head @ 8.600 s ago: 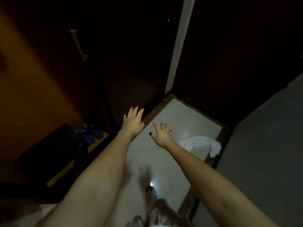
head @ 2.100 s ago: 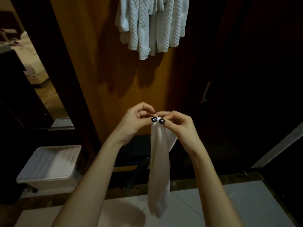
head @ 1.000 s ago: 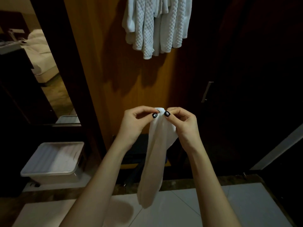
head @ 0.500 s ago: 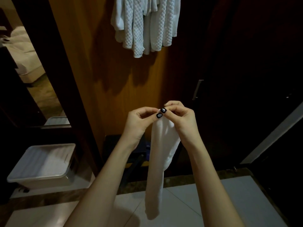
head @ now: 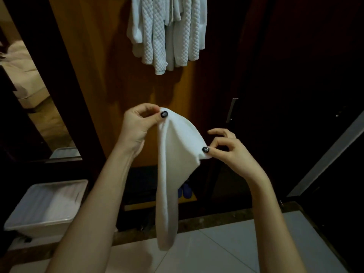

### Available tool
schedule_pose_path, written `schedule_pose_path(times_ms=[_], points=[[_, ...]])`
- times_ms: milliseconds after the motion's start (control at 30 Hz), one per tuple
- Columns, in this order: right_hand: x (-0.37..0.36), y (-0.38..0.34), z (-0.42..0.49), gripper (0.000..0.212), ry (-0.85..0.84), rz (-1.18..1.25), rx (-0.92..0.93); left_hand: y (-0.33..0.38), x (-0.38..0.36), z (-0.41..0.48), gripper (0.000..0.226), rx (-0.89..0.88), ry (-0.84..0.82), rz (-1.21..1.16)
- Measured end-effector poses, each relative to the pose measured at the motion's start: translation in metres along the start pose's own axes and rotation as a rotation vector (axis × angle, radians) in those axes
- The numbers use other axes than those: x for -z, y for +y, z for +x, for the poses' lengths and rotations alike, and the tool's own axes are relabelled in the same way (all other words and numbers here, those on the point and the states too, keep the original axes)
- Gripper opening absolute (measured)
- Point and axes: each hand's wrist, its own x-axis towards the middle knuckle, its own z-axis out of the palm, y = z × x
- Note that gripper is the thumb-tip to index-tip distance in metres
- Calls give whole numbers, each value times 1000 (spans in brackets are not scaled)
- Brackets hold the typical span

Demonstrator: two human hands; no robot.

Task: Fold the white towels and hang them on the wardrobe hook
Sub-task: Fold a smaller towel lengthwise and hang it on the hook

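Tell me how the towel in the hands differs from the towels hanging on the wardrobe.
The held towel looks smooth; the hanging towels have a quilted weave. The held towel is one piece, pinched by the left hand and right hand; the hanging towels are several, bunched, touched by no hand. Both are white and hang limp.

Underfoot, glossy white floor tiles point(head: 216, 251), edged by a brown stone border strip point(head: 216, 219) at the foot of the wardrobe point(head: 102, 75). At left on the floor, a white plastic storage box point(head: 45, 207). Beyond the strip, blue slippers point(head: 186, 191) on a yellow-edged mat point(head: 157, 203), dimly lit.
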Motion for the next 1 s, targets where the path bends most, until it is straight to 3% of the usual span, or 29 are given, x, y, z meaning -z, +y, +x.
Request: schedule_pose_path(times_ms=[33,100,200,400,567,667,800,900,1000], points=[[-1,-1,-1,3,-55,-41,-3,3,3,4,20,-5,5,-18],[-9,-6,-2,22,-121,-61,41,6,7,10,19,1,-3,-43],[-22,-16,9,41,-32,102,109,8,6,13,19,17,-42,-54],[-39,-26,19,17,9,311,172,13,14,21,17,32,-35,-46],[-50,-20,14,24,-41,359,154,9,28,25,13,35,46,-68],[-60,-20,14,23,-38,258,142,6,30,24,12,47,82,-101],[-80,-24,16,39,-23,47,148,5,23,23,13,40,116,-122],[-86,-20,19,22,20,-180,185,6,22,24,14,32,113,-91],[-70,-11,21,21,117,-150,194,6,30,30,15,40,96,-45]])
